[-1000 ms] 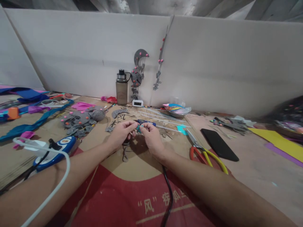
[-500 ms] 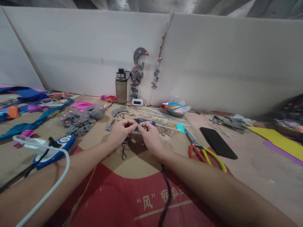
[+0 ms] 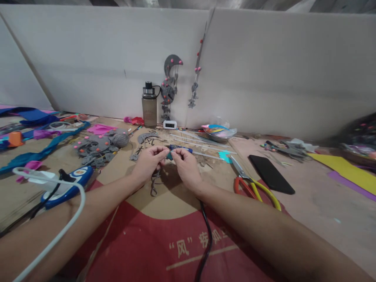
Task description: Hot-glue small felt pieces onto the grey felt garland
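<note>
Teal in colour, one small piece [image 3: 169, 155] is pinched between the fingertips of both hands over the middle of the table [image 3: 317, 203], a little back from its near edge. The left hand [image 3: 148, 163] and right hand [image 3: 185, 167] are each closed on it, thumb against forefinger. One grey strip [image 3: 154, 185] shows just beneath the left hand. Right of the right hand lies one pair of scissors [image 3: 249, 186] with red and yellow handles, then one black phone [image 3: 272, 174]. At the far edge stand one bottle [image 3: 149, 105] and one small white clock [image 3: 170, 124], with two grey ornaments [image 3: 169, 86] on the wall behind them.
</note>
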### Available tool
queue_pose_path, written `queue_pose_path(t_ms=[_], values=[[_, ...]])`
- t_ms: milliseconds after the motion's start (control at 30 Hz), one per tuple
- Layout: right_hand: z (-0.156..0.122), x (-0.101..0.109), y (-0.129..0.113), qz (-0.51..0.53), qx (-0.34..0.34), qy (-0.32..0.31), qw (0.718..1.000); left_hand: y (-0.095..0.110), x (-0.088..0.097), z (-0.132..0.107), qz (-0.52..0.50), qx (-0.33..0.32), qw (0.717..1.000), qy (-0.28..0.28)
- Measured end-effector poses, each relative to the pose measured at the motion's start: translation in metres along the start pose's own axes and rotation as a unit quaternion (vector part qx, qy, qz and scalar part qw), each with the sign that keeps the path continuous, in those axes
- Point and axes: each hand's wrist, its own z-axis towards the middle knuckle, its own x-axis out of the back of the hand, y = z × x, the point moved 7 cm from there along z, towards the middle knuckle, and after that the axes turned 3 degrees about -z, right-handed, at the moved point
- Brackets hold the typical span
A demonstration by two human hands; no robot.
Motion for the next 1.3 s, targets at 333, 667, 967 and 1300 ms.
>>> queue_pose_path(t_ms=[333, 667, 967, 1300], values=[[0.000, -0.005, 0.000, -0.032, 0.038, -0.019, 0.999, 0.007, 0.007, 0.001, 0.015, 0.000, 0.999, 0.038], [-0.002, -0.010, -0.010, -0.102, 0.058, -0.069, 0.991, 0.006, 0.040, 0.018, 0.065, -0.044, 0.991, 0.107], [-0.030, -0.033, -0.048, -0.171, 0.193, -0.200, 0.945, 0.008, 0.069, 0.032, -0.085, -0.059, 0.979, 0.178], [0.005, 0.019, -0.052, -0.310, 0.150, -0.036, 0.938, 0.016, 0.058, 0.028, -0.149, -0.052, 0.979, 0.132]])
